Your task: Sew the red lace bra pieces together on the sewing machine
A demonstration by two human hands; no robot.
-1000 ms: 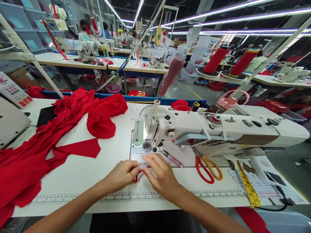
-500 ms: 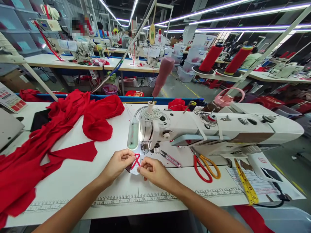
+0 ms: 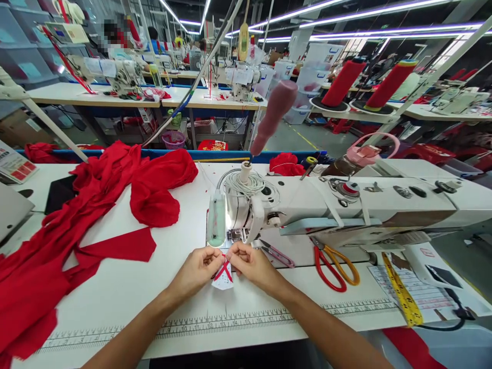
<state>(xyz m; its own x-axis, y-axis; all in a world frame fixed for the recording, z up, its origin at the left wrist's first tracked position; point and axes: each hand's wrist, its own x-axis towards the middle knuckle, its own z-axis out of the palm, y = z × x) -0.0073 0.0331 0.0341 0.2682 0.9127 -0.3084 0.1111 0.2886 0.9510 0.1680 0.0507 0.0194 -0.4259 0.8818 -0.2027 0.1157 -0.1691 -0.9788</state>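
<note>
My left hand [image 3: 200, 267] and my right hand [image 3: 249, 262] meet in front of the sewing machine [image 3: 307, 200], thumbs and fingers pinched on a narrow red strip [image 3: 223, 267]. The strip crosses itself in an X over a small white piece [image 3: 223, 283] with dark marks, which lies just below my fingertips. My fingers cover the strip's upper ends. Right behind the hands is the machine's presser foot [image 3: 238, 235]. Pink-handled thread snips [image 3: 277, 254] lie to the right of my right hand.
Red fabric [image 3: 96, 205] is heaped over the table's left side. Scissors [image 3: 333, 264] with red and orange handles lie under the machine arm. A yellow tape measure [image 3: 402, 292] rests on papers at right. A printed ruler [image 3: 215, 325] runs along the front edge.
Both hands have moved to the top of the red X and closer together. More of the white piece shows below them. The camera view has shifted slightly.
</note>
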